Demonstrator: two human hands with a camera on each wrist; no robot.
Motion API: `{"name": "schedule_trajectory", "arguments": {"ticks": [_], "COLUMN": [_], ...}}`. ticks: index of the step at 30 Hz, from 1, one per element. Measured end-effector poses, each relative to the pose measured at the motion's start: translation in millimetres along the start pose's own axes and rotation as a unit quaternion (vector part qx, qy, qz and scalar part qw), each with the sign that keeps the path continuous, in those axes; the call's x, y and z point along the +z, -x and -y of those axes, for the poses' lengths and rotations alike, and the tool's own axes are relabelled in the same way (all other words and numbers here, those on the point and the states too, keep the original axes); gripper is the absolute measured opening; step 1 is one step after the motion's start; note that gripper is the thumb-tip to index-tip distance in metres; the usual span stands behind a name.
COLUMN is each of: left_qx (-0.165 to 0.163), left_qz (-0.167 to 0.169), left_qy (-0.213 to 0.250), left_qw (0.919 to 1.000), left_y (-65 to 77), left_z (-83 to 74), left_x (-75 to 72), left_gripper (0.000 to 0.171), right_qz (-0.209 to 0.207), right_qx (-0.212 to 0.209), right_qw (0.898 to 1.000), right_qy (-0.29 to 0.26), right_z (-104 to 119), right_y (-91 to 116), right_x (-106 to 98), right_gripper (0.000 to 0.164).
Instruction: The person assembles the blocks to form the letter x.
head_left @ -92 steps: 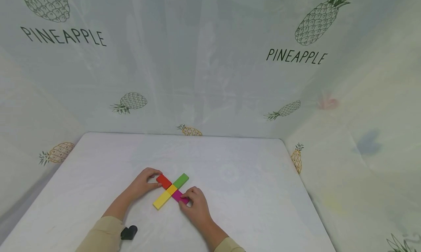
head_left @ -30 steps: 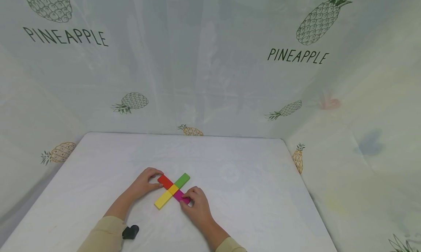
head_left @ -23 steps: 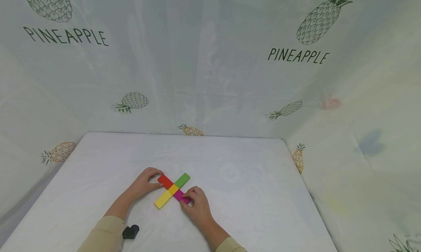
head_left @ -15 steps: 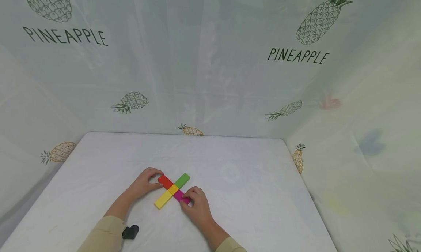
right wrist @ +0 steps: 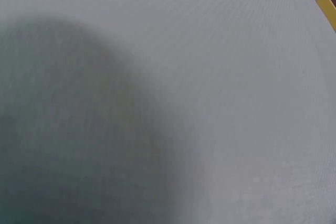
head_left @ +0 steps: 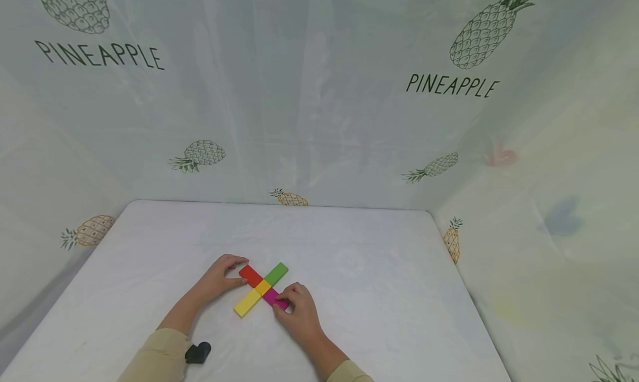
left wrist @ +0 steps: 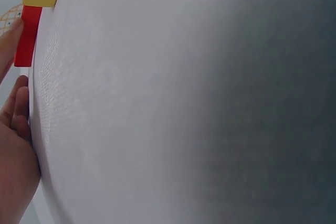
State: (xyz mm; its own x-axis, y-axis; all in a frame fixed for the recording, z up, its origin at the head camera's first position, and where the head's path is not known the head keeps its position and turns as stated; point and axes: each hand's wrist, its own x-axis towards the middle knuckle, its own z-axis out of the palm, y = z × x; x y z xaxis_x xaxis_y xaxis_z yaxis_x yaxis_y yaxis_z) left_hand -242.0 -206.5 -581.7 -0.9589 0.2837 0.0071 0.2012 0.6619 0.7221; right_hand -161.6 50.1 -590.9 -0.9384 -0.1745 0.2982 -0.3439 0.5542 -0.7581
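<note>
Flat coloured blocks form a cross on the white table. Its arms are a red block (head_left: 250, 275), a green block (head_left: 276, 274), a yellow block (head_left: 247, 304) and a magenta block (head_left: 272, 296). An orange-yellow square (head_left: 263, 286) sits at the centre. With thumb and index finger, my left hand (head_left: 217, 278) holds the outer end of the red block at the upper left. Opposite it, my right hand (head_left: 299, 310) pinches the outer end of the magenta block, partly covering it. The left wrist view shows a thumb against the red block (left wrist: 28, 36); the right wrist view catches only a yellow block edge (right wrist: 328, 10).
A black heart-shaped piece (head_left: 198, 352) lies beside the left sleeve (head_left: 157, 355). The white table (head_left: 369, 271) ends at a hanging sheet (head_left: 319, 105) printed with pineapples, which also rises along both sides.
Since about three seconds ago, the thin dark gap between the red block and the centre square has closed. Over the last second, both hands and the blocks stay in place.
</note>
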Motion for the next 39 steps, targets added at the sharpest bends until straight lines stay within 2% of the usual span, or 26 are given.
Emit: {"name": "schedule_trajectory", "arguments": {"ticks": [10,23,28,33,39], "left_qx": [-0.022,-0.066,-0.055,-0.039,0.014], "left_qz": [-0.014,-0.011,-0.003,-0.004,-0.021], "left_qy": [0.014,0.02,0.013,0.002,-0.025], "left_qw": [0.9996,0.9975,0.9984,0.9992,0.9994], "left_y": [2.7,2.2,3.3,4.2,6.9], "left_z": [-4.5,-16.1,-23.1,-34.4,-52.4], "left_x": [-0.6,-6.2,-9.0,-16.0,-32.6], "left_gripper": [0.056,0.055,0.054,0.054,0.055], "right_qz": [-0.014,-0.007,-0.006,-0.004,0.044], "right_qx": [-0.028,-0.027,-0.012,0.001,0.021], "right_qw": [0.999,1.0,1.0,1.0,0.998], "right_qy": [0.007,-0.003,0.003,-0.013,-0.03], "right_z": [-1.0,-8.9,-16.0,-19.3,-16.4], "right_y": [-2.1,-10.8,-15.1,-19.8,-25.6], "right_x": [1.2,1.6,4.2,5.3,-2.1], "right_gripper": [0.009,0.01,0.01,0.013,0.017]}}
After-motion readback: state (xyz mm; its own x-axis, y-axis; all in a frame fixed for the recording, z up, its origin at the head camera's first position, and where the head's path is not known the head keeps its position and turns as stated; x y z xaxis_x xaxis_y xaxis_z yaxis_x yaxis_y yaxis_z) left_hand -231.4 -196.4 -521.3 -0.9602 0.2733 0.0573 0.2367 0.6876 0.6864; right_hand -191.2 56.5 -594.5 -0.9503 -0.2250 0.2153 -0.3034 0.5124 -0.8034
